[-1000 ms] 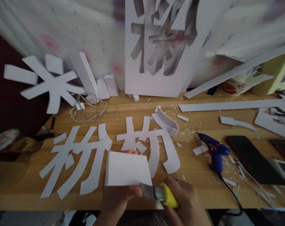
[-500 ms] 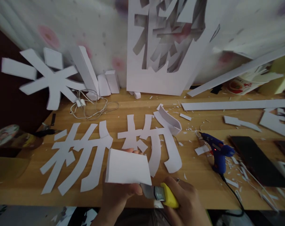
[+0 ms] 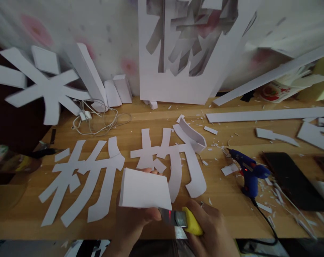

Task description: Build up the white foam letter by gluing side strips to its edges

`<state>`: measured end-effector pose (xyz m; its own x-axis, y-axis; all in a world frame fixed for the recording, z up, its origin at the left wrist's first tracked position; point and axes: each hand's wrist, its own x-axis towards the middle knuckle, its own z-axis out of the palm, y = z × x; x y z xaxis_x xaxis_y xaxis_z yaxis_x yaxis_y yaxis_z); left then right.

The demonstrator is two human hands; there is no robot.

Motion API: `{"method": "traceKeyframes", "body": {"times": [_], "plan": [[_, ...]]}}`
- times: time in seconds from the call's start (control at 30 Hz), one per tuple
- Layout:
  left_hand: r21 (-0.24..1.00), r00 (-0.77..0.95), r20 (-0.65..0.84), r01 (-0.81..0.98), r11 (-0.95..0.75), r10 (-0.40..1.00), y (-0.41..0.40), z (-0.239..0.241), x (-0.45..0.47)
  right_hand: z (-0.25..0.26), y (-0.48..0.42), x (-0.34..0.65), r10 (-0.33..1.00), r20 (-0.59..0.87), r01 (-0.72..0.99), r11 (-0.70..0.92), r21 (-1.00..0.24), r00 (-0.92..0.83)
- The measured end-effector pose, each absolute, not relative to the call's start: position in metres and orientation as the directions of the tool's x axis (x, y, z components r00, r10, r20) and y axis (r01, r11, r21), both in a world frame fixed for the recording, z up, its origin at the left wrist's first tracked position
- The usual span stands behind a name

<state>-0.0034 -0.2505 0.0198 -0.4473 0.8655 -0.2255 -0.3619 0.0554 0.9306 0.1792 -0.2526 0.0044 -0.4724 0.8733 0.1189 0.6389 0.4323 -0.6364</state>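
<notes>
Left hand: The left hand (image 3: 135, 223) grips a white four-sided foam-board piece (image 3: 144, 189), held above the near edge of the wooden desk (image 3: 226, 200). Its fingers (image 3: 151, 213) are closed along the piece's lower edge.
Right hand: The right hand (image 3: 212, 232) has its fingers (image 3: 202, 214) wrapped tightly round a yellow-handled utility knife (image 3: 182, 219), the metal blade meeting the piece's lower right corner.
Desk: Two white cut-out characters (image 3: 84, 178) lie flat just beyond the piece. A blue hot glue gun (image 3: 247, 171) stands to the right among white scraps.
Backdrop: A white board with cut-out openings (image 3: 178, 85) leans against the wall.
</notes>
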Motion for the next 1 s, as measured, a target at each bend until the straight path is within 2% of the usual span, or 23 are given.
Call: {"method": "traceKeyframes", "body": {"times": [0.2, 0.37, 0.47, 0.6, 1.0], "plan": [[0.836, -0.38, -0.399, -0.525, 0.161, 0.835, -0.252, 0.029, -0.008, -0.007, -0.247, 0.18, 0.85, 0.238, 0.605, 0.506, -0.614, -0.469], [0.837, -0.508, -0.499, -0.494, 0.236, 0.702, -0.242, 0.036, 0.0, -0.016, -0.248, 0.18, 0.854, 0.189, 0.662, 0.499, -0.559, -0.484], [0.821, -0.499, -0.554, -0.463, 0.335, 0.667, -0.24, 0.04, 0.002, -0.015, -0.251, 0.18, 0.86, 0.123, 0.702, 0.479, -0.527, -0.495], [0.834, -0.502, -0.546, -0.4, 0.38, 0.67, -0.24, 0.045, -0.001, -0.007, -0.252, 0.178, 0.862, 0.078, 0.723, 0.467, -0.509, -0.501], [0.806, -0.437, -0.58, -0.43, 0.407, 0.688, -0.239, 0.063, -0.001, -0.005, -0.256, 0.179, 0.863, 0.075, 0.72, 0.462, -0.517, -0.5]]}}
